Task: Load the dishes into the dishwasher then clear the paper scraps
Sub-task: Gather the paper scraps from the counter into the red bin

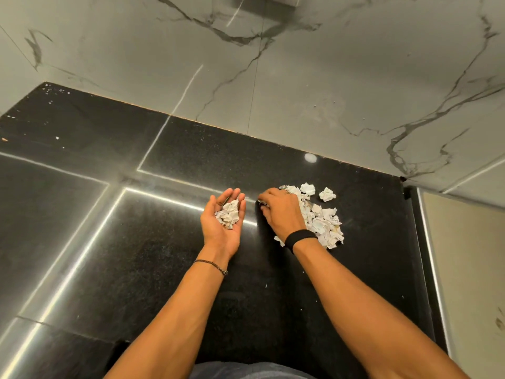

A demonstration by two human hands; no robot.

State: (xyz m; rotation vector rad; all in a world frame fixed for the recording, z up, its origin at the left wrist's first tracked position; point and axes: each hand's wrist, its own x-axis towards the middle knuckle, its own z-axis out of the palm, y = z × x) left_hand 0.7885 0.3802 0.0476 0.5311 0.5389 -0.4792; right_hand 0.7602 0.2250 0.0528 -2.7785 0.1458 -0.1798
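Fingers [235, 196] of left hand [222, 222] spread flat, palm up, cradling crumpled scraps [229, 216] over black table [109, 242]. Right hand [281, 212], at 3 o'clock of it, palm down, fingers curled on pile [323, 222]; grip unclear. Marble wall [300, 77] behind.

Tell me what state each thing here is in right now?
left hand: palm up, cupped open, carrying crumpled scraps.
right hand: palm down, fingers curled at the pile's edge; grip unclear.
scrap pile: heaped loose on the black counter.
two paper balls: apart from the pile.
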